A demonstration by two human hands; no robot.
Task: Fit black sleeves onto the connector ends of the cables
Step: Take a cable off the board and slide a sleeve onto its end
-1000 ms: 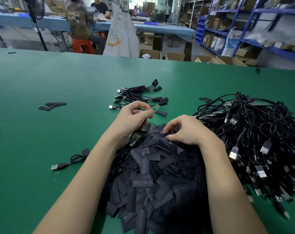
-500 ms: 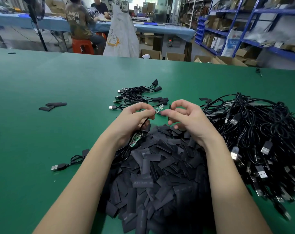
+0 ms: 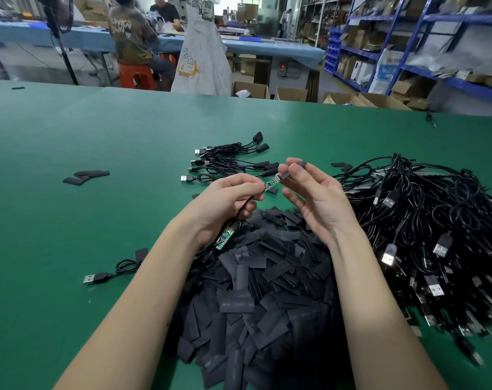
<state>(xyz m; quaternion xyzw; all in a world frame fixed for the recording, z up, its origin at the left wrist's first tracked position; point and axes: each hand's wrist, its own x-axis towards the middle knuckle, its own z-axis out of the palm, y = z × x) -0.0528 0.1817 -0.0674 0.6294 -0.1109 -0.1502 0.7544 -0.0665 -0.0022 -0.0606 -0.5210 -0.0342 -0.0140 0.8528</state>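
Pinching the bare connector end (image 3: pixel 272 182) in my left hand (image 3: pixel 230 199), my right hand (image 3: pixel 313 192) grips a black sleeve (image 3: pixel 284 174) at its tip. Below lies the sleeve pile (image 3: pixel 267 291); tangled cables (image 3: pixel 436 235) right, finished cables (image 3: pixel 230 161) beyond, green table (image 3: pixel 70 235).

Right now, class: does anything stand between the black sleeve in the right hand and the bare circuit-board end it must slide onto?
Nothing visible does. The right hand pinches the sleeve right at the tip of the board end, which the left hand holds; only open air lies between them.
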